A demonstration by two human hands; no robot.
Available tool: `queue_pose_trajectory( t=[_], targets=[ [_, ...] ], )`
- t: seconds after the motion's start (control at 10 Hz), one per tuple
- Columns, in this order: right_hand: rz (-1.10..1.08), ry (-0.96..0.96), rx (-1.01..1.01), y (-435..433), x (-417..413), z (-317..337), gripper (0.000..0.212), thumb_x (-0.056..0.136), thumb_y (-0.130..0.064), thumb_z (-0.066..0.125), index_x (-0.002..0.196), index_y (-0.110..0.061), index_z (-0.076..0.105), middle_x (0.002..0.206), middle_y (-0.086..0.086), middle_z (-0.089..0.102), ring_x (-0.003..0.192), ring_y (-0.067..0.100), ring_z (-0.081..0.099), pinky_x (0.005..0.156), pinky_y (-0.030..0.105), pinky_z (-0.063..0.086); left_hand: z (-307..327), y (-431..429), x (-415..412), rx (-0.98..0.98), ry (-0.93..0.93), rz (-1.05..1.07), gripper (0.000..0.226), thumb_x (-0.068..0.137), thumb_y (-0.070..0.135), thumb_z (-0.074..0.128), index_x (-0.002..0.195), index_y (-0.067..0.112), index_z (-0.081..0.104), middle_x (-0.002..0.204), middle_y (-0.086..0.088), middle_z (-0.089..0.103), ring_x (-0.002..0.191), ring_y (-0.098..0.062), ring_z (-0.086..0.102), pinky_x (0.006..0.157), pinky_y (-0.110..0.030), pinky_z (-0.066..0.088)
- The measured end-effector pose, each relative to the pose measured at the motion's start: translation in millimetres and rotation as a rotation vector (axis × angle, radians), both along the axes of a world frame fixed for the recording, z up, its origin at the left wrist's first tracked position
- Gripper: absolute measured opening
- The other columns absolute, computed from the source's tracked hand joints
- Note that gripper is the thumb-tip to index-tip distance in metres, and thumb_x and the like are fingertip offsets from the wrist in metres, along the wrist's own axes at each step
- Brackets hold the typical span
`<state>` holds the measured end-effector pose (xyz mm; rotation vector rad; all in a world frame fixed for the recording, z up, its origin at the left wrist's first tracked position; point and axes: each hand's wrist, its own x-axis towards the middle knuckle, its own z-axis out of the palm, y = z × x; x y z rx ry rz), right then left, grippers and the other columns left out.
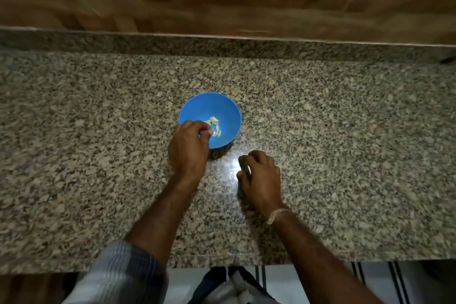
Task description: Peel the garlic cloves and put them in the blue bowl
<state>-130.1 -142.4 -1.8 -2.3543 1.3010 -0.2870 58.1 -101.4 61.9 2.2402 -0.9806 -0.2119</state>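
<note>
Left hand (188, 145) curls over the blue bowl (222, 103) of peeled garlic cloves (214, 121), its grip unclear; right hand (261, 177) rests loosely curled, empty, on the granite counter (345, 131).

The blue bowl (209, 106) is small, round and plain, with a smooth inside of the same bright blue. It stands upright on the speckled granite counter (320, 131), about midway between the counter's front edge and its back edge. Its near-left rim is hidden under the left hand (188, 148) — the rest of the rim shows as a clean circle.

The garlic cloves (214, 121) lie in the bottom of the bowl: a few small, pale yellow-green pieces, peeled and bare, loosely bunched and touching one another. One more pale piece lies just beside the hand's fingertips — whether it is held or lying loose cannot be told.
</note>
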Motion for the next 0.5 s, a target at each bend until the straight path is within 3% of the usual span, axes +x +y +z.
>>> queue_pose_trajectory(
  t=[0.1, 0.2, 0.3, 0.4, 0.5],
  targets=[
    [-0.161, -0.310, 0.250, -1, 13, 9, 0.044, 0.100, -0.036, 0.062, 0.142, -0.023, 0.060, 0.134, 0.001, 0.065, 0.123, 0.025, 0.061, 0.099, 0.047, 0.053, -6, 0, 11, 0.033, -0.009, -0.034, 0.017, 0.094, 0.019, 0.074, 0.110, 0.025, 0.077, 0.110, 0.002, 0.069, 0.107, -0.025, 0.060, 0.077, -0.039, 0.051],
    [-0.346, -0.578, 0.577, -8, 39, 24, 0.062, 0.091, -0.057, 0.065, 0.149, -0.038, 0.051, 0.134, -0.003, 0.068, 0.120, 0.020, 0.068, 0.101, 0.050, 0.057, -12, 16, 16, -0.086, 0.095, 0.093, 0.035, 0.093, 0.015, 0.076, 0.126, 0.017, 0.069, 0.129, -0.007, 0.056, 0.120, -0.027, 0.052, 0.086, -0.039, 0.053],
    [-0.424, -0.672, 0.739, -19, 65, 32, 0.067, 0.086, -0.052, 0.071, 0.148, -0.044, 0.048, 0.134, -0.001, 0.069, 0.118, 0.023, 0.070, 0.097, 0.056, 0.059, -14, 20, 17, -0.105, 0.354, 0.272, 0.049, 0.097, 0.017, 0.072, 0.142, 0.007, 0.056, 0.139, -0.015, 0.056, 0.109, -0.028, 0.064, 0.083, -0.035, 0.051],
    [-0.488, -0.718, 0.744, -31, 80, 39, 0.056, 0.098, -0.017, 0.069, 0.149, -0.030, 0.052, 0.128, 0.009, 0.071, 0.110, 0.028, 0.073, 0.088, 0.054, 0.063, -4, 11, 11, -0.133, 0.441, 0.233, 0.040, 0.099, 0.012, 0.069, 0.138, 0.005, 0.060, 0.127, -0.015, 0.069, 0.108, -0.030, 0.069, 0.082, -0.030, 0.047],
    [-0.556, -0.717, 0.744, -43, 84, 31, 0.056, 0.094, -0.016, 0.070, 0.147, -0.025, 0.054, 0.124, 0.011, 0.073, 0.107, 0.033, 0.074, 0.089, 0.057, 0.062, 2, -1, 13, -0.103, 0.476, 0.199, 0.042, 0.098, 0.013, 0.070, 0.138, 0.006, 0.060, 0.127, -0.012, 0.070, 0.111, -0.029, 0.069, 0.084, -0.030, 0.048]
  ],
)
